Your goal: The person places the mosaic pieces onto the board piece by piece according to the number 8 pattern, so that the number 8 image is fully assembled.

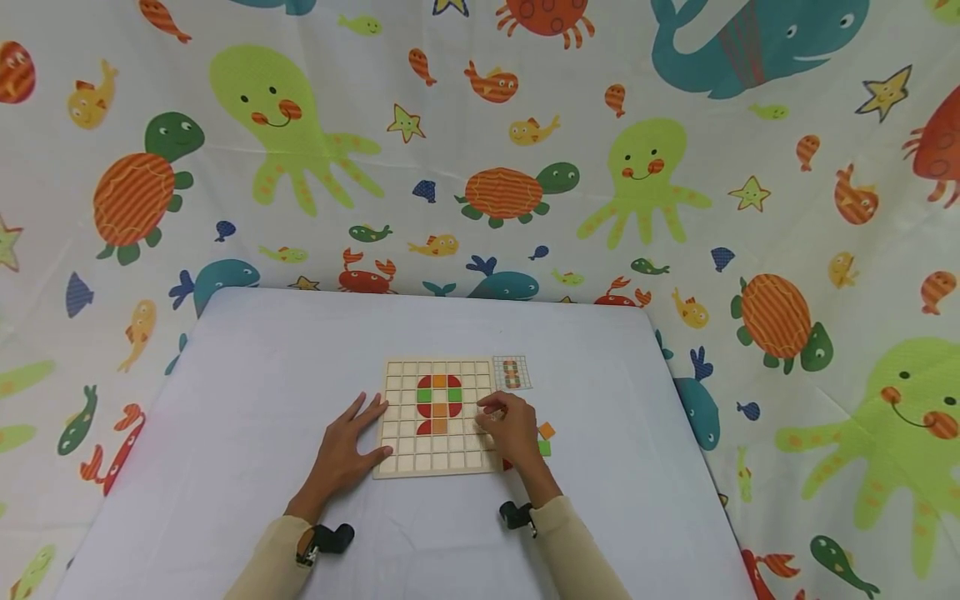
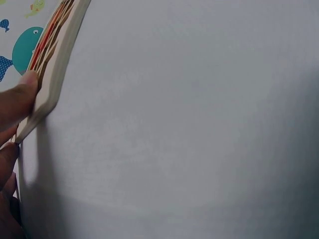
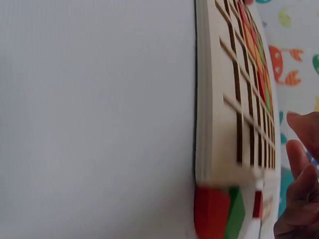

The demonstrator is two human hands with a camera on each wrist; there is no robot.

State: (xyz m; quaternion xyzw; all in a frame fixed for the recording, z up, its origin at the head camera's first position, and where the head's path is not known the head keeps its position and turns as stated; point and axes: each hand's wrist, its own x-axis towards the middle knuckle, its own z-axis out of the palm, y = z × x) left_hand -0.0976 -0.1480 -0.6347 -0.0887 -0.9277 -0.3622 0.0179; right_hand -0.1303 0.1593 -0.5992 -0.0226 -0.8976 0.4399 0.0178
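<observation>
A wooden grid board (image 1: 405,462) lies on the table with red, orange and green pieces (image 1: 439,405) set in its middle cells. My left hand (image 1: 343,446) is spread at the board's left side, with thumb and fingertips touching its edge. The left thumb (image 2: 22,94) also shows against the board's rim in the left wrist view. Over the right columns hovers my right hand (image 1: 512,427), fingers bent loosely and thumb apart from them. No piece shows between the right fingers (image 3: 304,132). A pattern card (image 1: 512,373) lies by the board's upper right corner.
Right of the board, partly behind my right hand, lie an orange piece (image 1: 547,431), a green piece (image 1: 544,448) and a red piece (image 1: 507,464). A white cloth covers the table (image 1: 315,342). Behind it hangs a sea-animal curtain (image 1: 450,125).
</observation>
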